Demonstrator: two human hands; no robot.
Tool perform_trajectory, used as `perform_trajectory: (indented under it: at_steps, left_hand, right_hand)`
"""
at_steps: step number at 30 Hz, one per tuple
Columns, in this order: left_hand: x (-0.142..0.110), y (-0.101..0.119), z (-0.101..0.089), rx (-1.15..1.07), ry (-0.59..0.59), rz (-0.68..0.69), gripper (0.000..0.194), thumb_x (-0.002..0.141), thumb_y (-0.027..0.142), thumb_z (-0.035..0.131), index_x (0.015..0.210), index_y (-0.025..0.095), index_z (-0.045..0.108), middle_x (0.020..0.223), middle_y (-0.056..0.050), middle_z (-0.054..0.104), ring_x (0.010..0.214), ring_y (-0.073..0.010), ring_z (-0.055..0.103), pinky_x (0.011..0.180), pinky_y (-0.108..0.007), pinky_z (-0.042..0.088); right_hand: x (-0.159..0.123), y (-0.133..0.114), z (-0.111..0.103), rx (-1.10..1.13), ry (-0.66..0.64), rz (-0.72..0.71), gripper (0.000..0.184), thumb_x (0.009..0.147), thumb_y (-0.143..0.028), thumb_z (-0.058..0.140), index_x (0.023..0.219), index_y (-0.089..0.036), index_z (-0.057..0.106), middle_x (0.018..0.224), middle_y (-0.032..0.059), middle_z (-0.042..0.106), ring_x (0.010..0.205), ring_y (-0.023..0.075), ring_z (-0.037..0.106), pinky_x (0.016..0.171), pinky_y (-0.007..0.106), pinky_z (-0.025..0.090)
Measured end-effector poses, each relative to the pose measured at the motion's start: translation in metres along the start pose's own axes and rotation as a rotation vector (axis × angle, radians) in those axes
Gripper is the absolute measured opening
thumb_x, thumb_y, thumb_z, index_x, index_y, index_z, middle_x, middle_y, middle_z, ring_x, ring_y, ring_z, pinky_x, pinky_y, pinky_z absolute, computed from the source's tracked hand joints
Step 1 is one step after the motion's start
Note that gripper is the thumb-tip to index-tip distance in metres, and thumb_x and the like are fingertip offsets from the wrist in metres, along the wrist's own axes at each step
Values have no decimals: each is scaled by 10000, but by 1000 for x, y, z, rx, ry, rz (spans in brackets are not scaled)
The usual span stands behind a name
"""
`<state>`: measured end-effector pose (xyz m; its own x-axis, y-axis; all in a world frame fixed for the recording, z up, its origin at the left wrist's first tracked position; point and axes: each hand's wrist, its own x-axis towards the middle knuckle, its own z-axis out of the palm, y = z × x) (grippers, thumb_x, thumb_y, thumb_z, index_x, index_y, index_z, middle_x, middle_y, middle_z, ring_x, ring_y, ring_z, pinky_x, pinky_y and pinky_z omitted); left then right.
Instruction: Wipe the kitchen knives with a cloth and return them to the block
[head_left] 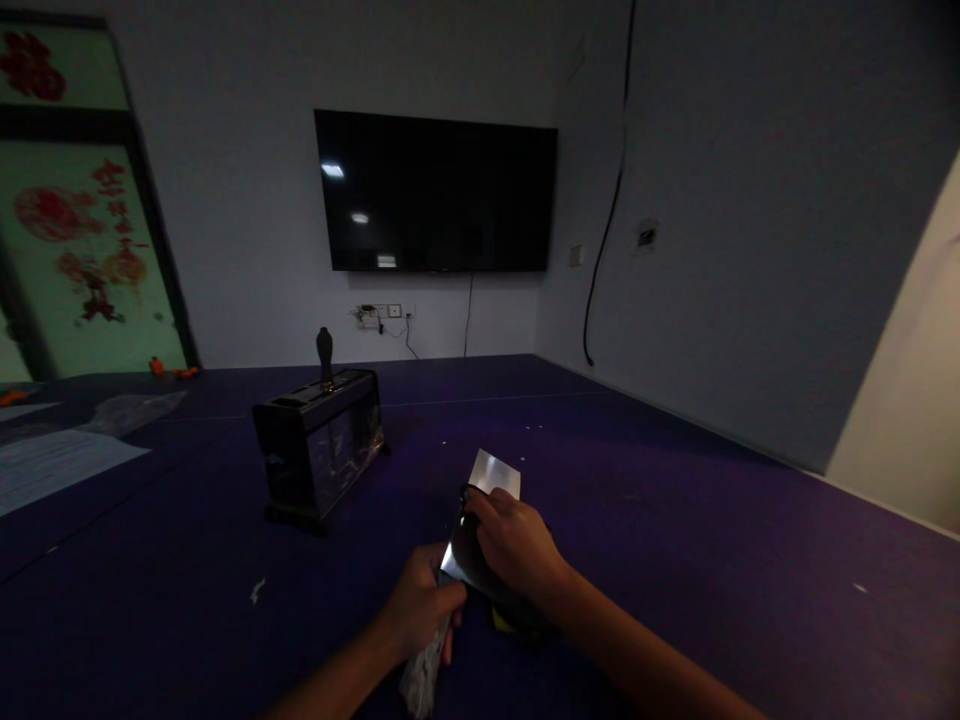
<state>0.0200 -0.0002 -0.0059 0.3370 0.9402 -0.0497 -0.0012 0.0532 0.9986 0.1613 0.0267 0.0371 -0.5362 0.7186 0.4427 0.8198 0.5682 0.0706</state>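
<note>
A wide, shiny metal blade [495, 474], like that of a kitchen cleaver, points away from me low in the middle of the view. My left hand [426, 602] is closed around its near end, with crumpled clear plastic [421, 680] hanging below the fist. Over the blade's middle my right hand [517, 540] is closed, fingertips curled at a dark edge; what exactly they grip is hard to make out. A dark piece [471, 552] lies under this palm. Left of the hands stands a black knife block [289, 450] with one black handle [325, 352] sticking up.
Paper sheets [60, 465] and clear plastic wrap [135, 410] lie on the purple-blue surface [660, 540] at left. Small orange items [157, 367] are farther back. Something yellow [501, 622] shows beneath my right hand. A television [442, 195] and a dangling cable [611, 215] hang on the walls.
</note>
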Motion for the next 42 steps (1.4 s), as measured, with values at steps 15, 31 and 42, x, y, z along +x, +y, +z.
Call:
perform_trajectory:
  at_steps: [15,31,42]
  left_hand:
    - [3,-1,-1,3,-12,3,135,515,139,425,635,151,486,379,53,480,222,-99,417,222,-168,317]
    - [-2,5,2,30,-2,20,81,521,140,423,566,142,490,374,37,477,237,-82,412,241,-152,301]
    - [2,5,-3,-83,56,84,152,583,233,504,705,143,498,402,47,497,231,-91,411,230,-168,307]
  right_hand:
    - [-4,-5,0,-13,-16,-22,273,766,-35,374,937,-129,565,947,113,600,821,183,541,658,236,422]
    - [-3,-8,-4,6,-8,-5,244,767,-29,377,872,-143,565,959,110,592,820,191,533,669,250,426]
    - [-15,-21,0,16,24,-133,209,723,-38,428,840,-138,570,952,112,603,751,184,533,649,261,431]
